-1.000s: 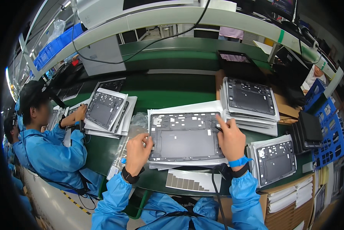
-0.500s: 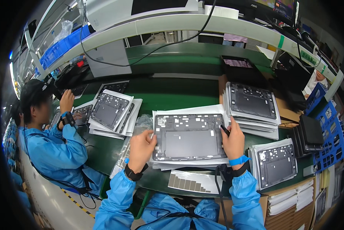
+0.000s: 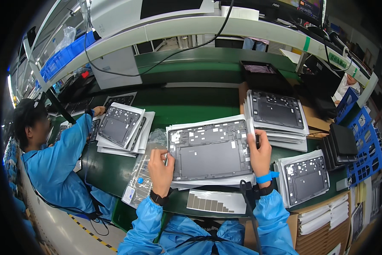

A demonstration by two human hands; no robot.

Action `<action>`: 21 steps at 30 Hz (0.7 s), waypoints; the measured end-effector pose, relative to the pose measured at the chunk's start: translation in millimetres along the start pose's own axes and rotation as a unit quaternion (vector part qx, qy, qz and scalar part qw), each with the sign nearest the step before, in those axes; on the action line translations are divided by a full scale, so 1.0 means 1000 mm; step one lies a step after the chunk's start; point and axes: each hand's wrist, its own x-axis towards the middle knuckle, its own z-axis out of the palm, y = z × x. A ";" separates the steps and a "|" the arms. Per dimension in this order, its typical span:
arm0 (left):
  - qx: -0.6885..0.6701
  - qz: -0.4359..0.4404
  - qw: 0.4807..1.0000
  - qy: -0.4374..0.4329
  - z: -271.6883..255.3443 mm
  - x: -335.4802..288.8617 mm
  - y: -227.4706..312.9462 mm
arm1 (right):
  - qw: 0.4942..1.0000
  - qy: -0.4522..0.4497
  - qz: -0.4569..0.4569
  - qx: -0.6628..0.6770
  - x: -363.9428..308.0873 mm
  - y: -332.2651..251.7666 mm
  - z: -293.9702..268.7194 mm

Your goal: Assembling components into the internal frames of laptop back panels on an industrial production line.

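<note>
A dark grey tablet housing (image 3: pixel 208 159) with many small pale patches lies in front of me on a stack of white sheets (image 3: pixel 186 186). At its left edge is my left hand (image 3: pixel 161 172), fingers curled and the thumb against the edge. My right hand (image 3: pixel 260 157) closes round a short black pen-like tool (image 3: pixel 257 141), mostly hidden in the fingers, and rests by the housing's right edge. Just below the housing lies a white sheet with a row of brown-grey strips (image 3: pixel 214 201).
Housings interleaved with white sheets stand in stacks at back right (image 3: pixel 278 111), front right (image 3: pixel 305 178) and left (image 3: pixel 119 125). A clear plastic bag (image 3: pixel 142 172) lies left of my hand. A blue basket (image 3: pixel 365 148) stands at far right. A co-worker (image 3: pixel 59 165) sits at left.
The housing has tilted slightly, its right side swinging upward. My left hand has shifted right and down along the edge; the right hand moved little. The co-worker's arm has lowered and reached forward.
</note>
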 end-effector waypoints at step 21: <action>-0.401 -0.207 0.832 -0.321 0.090 0.286 -0.111 | 0.948 0.160 0.033 0.273 0.006 0.021 -0.045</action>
